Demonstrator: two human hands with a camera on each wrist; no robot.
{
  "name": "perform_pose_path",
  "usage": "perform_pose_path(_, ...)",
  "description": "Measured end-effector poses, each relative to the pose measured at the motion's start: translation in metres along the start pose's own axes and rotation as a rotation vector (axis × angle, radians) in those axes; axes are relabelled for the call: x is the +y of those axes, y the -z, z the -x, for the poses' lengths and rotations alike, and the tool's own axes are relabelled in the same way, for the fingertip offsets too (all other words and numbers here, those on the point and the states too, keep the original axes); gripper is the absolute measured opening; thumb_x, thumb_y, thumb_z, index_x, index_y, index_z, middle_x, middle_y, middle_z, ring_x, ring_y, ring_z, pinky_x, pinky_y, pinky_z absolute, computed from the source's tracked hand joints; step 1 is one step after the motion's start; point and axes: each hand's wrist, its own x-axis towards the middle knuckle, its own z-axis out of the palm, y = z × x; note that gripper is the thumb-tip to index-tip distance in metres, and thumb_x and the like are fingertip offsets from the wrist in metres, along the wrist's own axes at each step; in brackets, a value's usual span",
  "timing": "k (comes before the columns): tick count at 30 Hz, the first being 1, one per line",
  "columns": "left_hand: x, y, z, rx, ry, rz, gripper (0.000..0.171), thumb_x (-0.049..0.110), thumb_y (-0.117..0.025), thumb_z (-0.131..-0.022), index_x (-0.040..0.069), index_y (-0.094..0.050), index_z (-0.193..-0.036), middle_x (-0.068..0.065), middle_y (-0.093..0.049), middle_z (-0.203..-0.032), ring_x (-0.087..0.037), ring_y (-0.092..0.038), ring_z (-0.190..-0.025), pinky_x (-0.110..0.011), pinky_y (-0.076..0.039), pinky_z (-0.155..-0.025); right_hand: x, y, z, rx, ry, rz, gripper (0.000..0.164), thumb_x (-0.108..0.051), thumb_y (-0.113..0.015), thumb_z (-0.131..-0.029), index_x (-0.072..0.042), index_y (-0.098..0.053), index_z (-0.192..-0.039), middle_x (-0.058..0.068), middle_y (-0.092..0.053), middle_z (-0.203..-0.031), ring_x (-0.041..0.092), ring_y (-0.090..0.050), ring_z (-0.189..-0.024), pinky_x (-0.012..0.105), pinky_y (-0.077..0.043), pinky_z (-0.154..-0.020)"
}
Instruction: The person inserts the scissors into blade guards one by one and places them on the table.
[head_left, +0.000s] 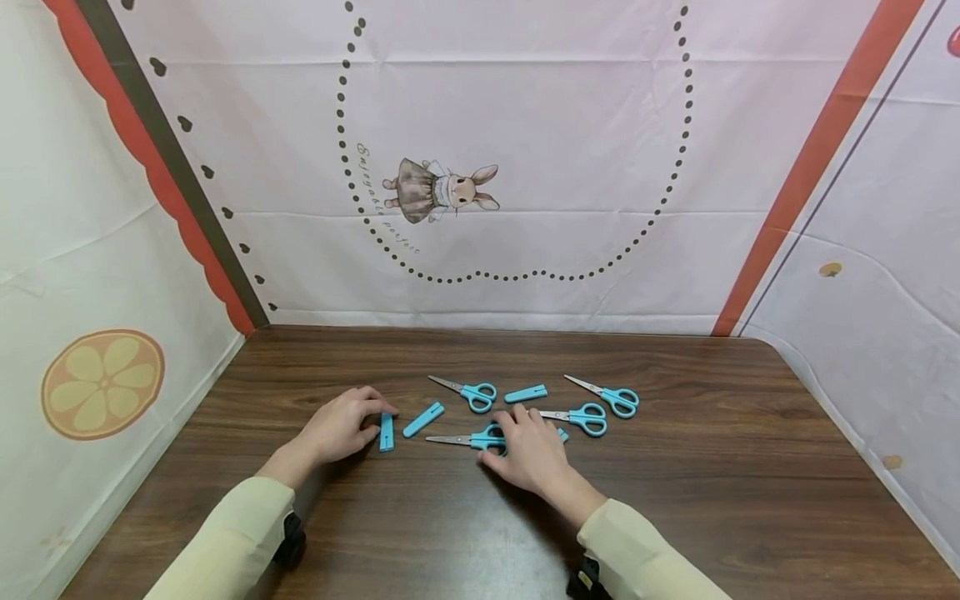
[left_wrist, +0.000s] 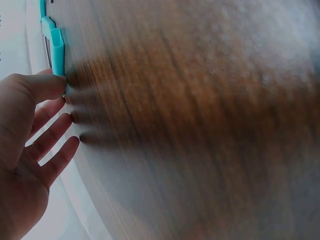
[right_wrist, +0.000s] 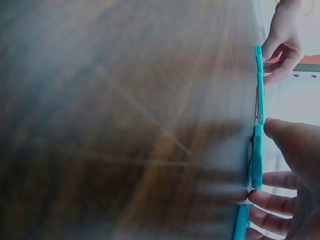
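Note:
At the left of the group, my left hand [head_left: 342, 425] pinches a small blue blade cover [head_left: 386, 433] lying on the table, thumb and index finger at its edges. In the left wrist view the thumb overlaps the end of this cover [left_wrist: 58, 52]. My right hand [head_left: 531, 450] holds the blue handle of a pair of scissors [head_left: 450, 439], whose bare blades point left. Thumb and fingers lie on either side of that handle [right_wrist: 257, 157] in the right wrist view. Another cover [head_left: 562, 435] is partly hidden behind the right hand.
Beyond the hands lie three more scissors [head_left: 477, 396], [head_left: 588, 418], [head_left: 619, 402] with blue handles. Loose blue covers rest at the middle [head_left: 423, 419] and farther back [head_left: 527, 393]. A printed cloth [head_left: 585, 167] stands behind the wooden table [head_left: 675, 517].

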Motion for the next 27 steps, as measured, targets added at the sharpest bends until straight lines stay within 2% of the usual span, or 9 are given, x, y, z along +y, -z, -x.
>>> perform_pose_path(11,-0.0004,0.0014,-0.0012,-0.006,0.012,0.019,0.028,0.014,-0.07,-0.081,0.022,-0.067,-0.107,0.0,-0.057,-0.108,-0.024,-0.055,-0.101,-0.045,-0.047,-0.08,-0.0009,0.0008,-0.0024,-0.012,-0.007,0.008,0.054,-0.054,-0.063,-0.078,-0.015,-0.059,-0.116,0.008,-0.054,-0.104,0.027,-0.053,-0.09,0.043,-0.045,-0.073)
perform_pose_path(27,-0.0009,0.0016,0.0008,0.01,0.028,0.038,0.017,0.013,-0.073,-0.078,0.021,-0.068,-0.092,0.005,-0.057,-0.093,-0.016,-0.055,-0.084,-0.038,-0.048,-0.072,-0.0028,0.0025,-0.0031,-0.031,-0.038,-0.024,0.055,-0.055,-0.064,-0.078,-0.016,-0.059,-0.116,0.007,-0.054,-0.103,0.026,-0.052,-0.091,0.043,-0.044,-0.072)
